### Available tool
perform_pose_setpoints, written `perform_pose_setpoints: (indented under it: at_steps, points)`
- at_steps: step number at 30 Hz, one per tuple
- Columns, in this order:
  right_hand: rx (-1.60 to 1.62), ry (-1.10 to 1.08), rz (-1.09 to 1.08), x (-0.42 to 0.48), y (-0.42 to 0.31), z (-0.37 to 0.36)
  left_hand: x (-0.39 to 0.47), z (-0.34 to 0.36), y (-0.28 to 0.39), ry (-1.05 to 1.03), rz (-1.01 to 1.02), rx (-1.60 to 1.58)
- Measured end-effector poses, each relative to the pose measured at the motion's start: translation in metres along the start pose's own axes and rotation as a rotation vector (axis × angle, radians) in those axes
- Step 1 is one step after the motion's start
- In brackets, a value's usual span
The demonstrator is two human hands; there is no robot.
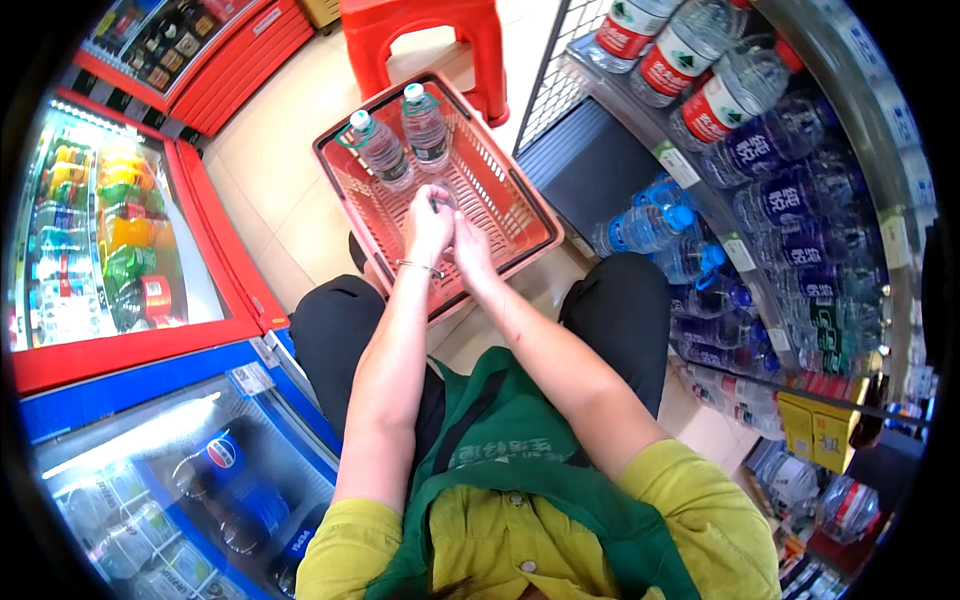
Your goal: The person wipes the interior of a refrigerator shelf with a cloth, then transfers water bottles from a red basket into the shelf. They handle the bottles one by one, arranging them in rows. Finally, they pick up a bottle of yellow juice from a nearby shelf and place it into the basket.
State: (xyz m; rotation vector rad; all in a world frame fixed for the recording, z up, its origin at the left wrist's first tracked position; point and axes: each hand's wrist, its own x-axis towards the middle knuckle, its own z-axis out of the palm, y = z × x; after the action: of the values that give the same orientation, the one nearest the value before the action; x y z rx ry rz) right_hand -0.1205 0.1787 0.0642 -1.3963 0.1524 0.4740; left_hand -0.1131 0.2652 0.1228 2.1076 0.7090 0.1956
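A pinkish-red plastic shopping basket [517, 174] with black handles sits in front of me. Two clear water bottles with white caps and green carry rings, one at the left [384, 156] and one at the right [425, 127], stand in its far part. Over the near part, my left hand [429, 225] has its fingers curled around a clear plastic bottle [444, 192], mostly hidden by the hands. My right hand [472, 251] is cupped against the same bottle from the right, close beside the left hand.
A red plastic stool [420, 16] stands beyond the basket. Red-framed [217, 232] and blue-framed [142, 375] drink coolers are at my left. A shelf [679, 165] of water bottles rises at my right, with large blue-capped bottles [637, 229] low down. My knees flank the basket.
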Motion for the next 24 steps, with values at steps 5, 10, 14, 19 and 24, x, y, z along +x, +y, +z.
perform_pose_setpoints:
  at_steps: [5,10,14,19,24]
  points:
    - [0.423,0.081,0.57,-0.015,-0.051,-0.018,0.011,-0.042,0.046,-0.165,0.006,-0.3]
    - [0.961,-0.392,0.521,-0.017,-0.055,-0.026,-0.066,-0.075,0.151,-0.309,0.343,0.077]
    - [1.378,-0.433,0.496,-0.041,-0.065,-0.051,-0.131,-0.092,0.192,-0.379,0.763,0.205]
    - [1.184,-0.238,0.305,-0.052,-0.084,-0.111,-0.165,-0.084,0.22,-0.282,0.994,0.044]
    - [0.972,-0.113,0.195,-0.044,-0.095,-0.155,-0.153,-0.048,0.226,-0.261,0.981,-0.079]
